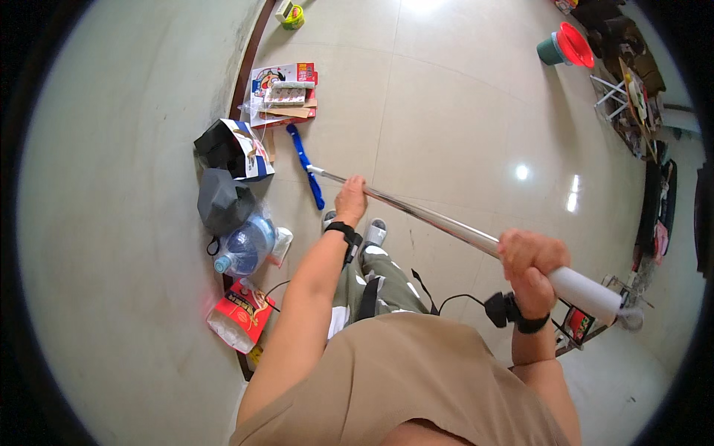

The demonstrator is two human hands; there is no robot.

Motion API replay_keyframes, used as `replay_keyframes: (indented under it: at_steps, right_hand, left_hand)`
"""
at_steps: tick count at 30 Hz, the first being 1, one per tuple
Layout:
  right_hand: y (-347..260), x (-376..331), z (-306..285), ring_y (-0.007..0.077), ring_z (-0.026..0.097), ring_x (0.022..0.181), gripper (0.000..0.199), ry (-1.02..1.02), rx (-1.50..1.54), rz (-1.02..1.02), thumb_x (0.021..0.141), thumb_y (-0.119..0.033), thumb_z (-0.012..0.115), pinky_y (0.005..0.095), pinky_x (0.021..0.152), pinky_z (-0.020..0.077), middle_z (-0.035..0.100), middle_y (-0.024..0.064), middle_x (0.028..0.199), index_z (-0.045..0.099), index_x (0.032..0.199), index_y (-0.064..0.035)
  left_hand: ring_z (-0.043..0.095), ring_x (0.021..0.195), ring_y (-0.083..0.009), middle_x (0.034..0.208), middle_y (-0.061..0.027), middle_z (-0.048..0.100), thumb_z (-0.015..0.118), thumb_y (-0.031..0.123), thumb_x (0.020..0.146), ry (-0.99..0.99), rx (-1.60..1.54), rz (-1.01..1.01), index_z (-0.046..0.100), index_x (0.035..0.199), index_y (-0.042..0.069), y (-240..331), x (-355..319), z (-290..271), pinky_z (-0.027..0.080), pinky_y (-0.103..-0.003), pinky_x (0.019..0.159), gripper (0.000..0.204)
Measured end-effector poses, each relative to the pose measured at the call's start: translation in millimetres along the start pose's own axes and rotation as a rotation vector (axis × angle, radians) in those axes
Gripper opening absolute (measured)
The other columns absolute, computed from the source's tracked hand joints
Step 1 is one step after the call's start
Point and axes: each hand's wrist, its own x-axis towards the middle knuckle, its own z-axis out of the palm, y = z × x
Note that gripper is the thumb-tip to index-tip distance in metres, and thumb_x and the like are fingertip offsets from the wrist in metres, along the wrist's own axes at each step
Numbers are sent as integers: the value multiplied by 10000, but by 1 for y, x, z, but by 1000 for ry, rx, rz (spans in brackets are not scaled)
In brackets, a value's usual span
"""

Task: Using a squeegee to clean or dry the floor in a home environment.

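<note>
Both of my hands grip one long mop [424,214] with a shiny metal pole. My left hand [350,201] is wrapped round the lower part of the pole, above my feet. Higher up, my right hand [531,266] closes round the pole just below its thick white handle end [587,293]. The flat blue mop head [304,165] lies on the tiled floor to the left, close to a printed cardboard box [282,93] and an open black-and-white carton [236,151]. Each wrist wears a black strap.
Along the left wall stand a dark grey bag [223,201], a large blue water bottle [248,245] and a red bag [242,316]. A green tub [293,17] sits farther up. At the far right are a green bucket with a red basin [574,46] and a folding table [632,97].
</note>
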Motion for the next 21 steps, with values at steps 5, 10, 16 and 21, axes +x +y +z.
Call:
replay_keyframes:
  at_steps: [5, 10, 16, 21]
  right_hand:
    - [-32, -31, -22, 134, 366, 451, 248, 371, -139, -92, 726, -101, 554, 340, 604, 371, 385, 6, 501, 315, 661, -114]
    - [-38, -38, -55, 132, 369, 462, 256, 401, -178, -124, 730, -137, 561, 348, 653, 369, 371, 2, 508, 315, 663, -118]
    - [-6, 3, -74, 153, 411, 510, 199, 237, -1, -143, 711, -65, 509, 374, 680, 392, 401, 18, 553, 317, 687, -112]
    - [42, 63, -52, 173, 434, 550, 174, 318, -16, -67, 707, 15, 452, 389, 708, 417, 420, 46, 585, 317, 696, -94]
  left_hand:
    - [527, 885, -305, 914, -104, 549, 508, 50, 748, -43, -154, 79, 508, 889, 100, 82, 20, 49, 448, -412, 714, 150]
    - [528, 883, -288, 901, -92, 547, 500, 61, 756, -198, -53, 125, 516, 867, 105, 121, 45, 46, 448, -406, 701, 119]
    - [523, 901, -272, 886, -82, 553, 510, 90, 757, -39, 16, 25, 540, 872, 110, 80, 78, 18, 451, -402, 724, 121]
    - [536, 910, -314, 948, -131, 570, 572, 98, 725, 16, 78, -25, 524, 1018, 110, 33, 150, -5, 452, -417, 744, 297]
